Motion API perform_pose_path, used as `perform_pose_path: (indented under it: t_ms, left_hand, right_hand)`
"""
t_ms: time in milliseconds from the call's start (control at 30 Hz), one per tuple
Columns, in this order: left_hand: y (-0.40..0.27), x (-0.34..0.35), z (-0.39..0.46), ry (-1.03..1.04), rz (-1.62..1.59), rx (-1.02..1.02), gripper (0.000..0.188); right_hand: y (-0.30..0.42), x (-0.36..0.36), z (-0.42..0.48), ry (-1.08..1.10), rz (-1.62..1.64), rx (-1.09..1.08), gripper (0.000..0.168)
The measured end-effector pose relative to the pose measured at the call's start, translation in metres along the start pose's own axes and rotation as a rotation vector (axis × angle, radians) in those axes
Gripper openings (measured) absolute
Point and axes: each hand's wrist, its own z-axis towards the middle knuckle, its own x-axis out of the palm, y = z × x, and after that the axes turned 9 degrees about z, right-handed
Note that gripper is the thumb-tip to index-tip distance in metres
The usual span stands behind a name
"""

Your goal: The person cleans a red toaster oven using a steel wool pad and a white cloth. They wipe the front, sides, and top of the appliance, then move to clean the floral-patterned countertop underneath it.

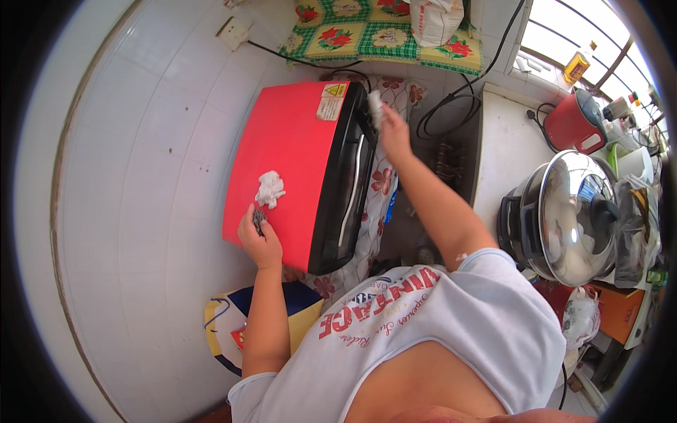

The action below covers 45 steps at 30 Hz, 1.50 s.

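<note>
A red toaster oven with a black front and a silver door handle stands before me. My left hand rests by the top's near left part, its fingers closed around a dark grey scouring pad, perhaps steel wool. Just beyond it a crumpled white tissue lies on the red top. My right hand is at the far end of the black front, holding a white wad, which looks like tissue or cloth, against or close to the control panel. The wad is slightly blurred.
Floral cloth lies under the oven. Black cables hang behind it. At right, a worktop bears a red kettle-like appliance and a large pot with a shiny lid. A blue and yellow bag stands beside my left arm.
</note>
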Motion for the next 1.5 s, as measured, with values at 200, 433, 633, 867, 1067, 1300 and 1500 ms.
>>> perform_pose_path:
  t_ms: [200,433,633,867,1067,1300,1500]
  left_hand:
    - [-0.006,-0.002,0.002,0.090,0.109,0.028,0.043]
    - [-0.008,0.001,0.002,0.147,0.164,0.071,0.042]
    - [-0.006,0.000,0.002,0.168,0.190,0.093,0.041]
    - [-0.006,0.001,0.002,0.186,0.162,0.082,0.039]
    - [-0.003,-0.001,0.005,0.171,0.195,0.092,0.038]
    - [-0.004,0.001,0.001,0.167,0.158,0.047,0.039]
    - [-0.011,0.002,0.004,0.173,0.198,0.035,0.041]
  right_hand:
    - [-0.004,0.029,-0.016,0.278,0.097,-0.292,0.052]
    - [-0.054,0.020,-0.041,0.291,0.051,-0.361,0.052]
    - [-0.117,0.022,-0.074,0.049,-0.110,-0.047,0.050]
    - [-0.144,0.008,-0.078,-0.017,-0.401,0.184,0.045]
    - [-0.112,-0.004,-0.059,0.096,-0.584,0.462,0.033]
    - [-0.051,0.026,-0.033,0.002,-0.163,-0.289,0.033]
    - [-0.121,0.044,-0.070,-0.244,-0.259,-0.032,0.036]
